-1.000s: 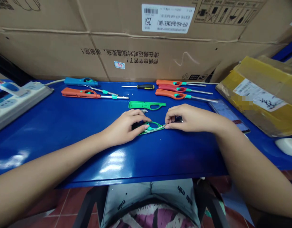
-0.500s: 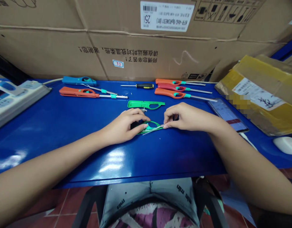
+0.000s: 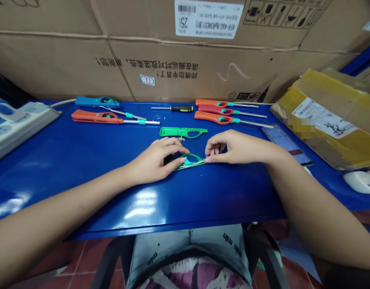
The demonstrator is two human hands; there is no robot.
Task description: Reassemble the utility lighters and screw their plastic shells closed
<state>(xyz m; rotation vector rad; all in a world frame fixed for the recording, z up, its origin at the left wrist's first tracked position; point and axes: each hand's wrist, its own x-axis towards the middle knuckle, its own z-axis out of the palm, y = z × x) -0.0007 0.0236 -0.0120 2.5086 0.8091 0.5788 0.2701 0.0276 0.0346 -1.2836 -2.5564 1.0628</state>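
My left hand point(image 3: 156, 160) is closed on a green lighter casing half point(image 3: 198, 157), with thumb and fingers pressing its left part against the table. A teal trigger point(image 3: 189, 161) sits in the casing beside my left thumb. Along the lower edge of the casing runs a thin whitish wire point(image 3: 194, 163). The thumb and forefinger of my right hand point(image 3: 225, 146) pinch at the casing's right tip, where the wire ends; the exact grip is partly hidden. Just behind lies the other green casing half point(image 3: 175, 131), with a small metal part point(image 3: 180, 139) close to my left fingers.
Orange and blue lighters point(image 3: 97, 102) lie at the back left, and several more lighters point(image 3: 216, 118) at the back right. Between them is a screwdriver point(image 3: 181, 108). A power strip point(image 3: 25, 120), a phone point(image 3: 285, 142) and a taped parcel point(image 3: 329, 120) flank the work area.
The thin strip that stuck out below the casing toward the lower left now lies close along its edge. My right fingers have shifted slightly at the casing tip; the left hand keeps its hold.
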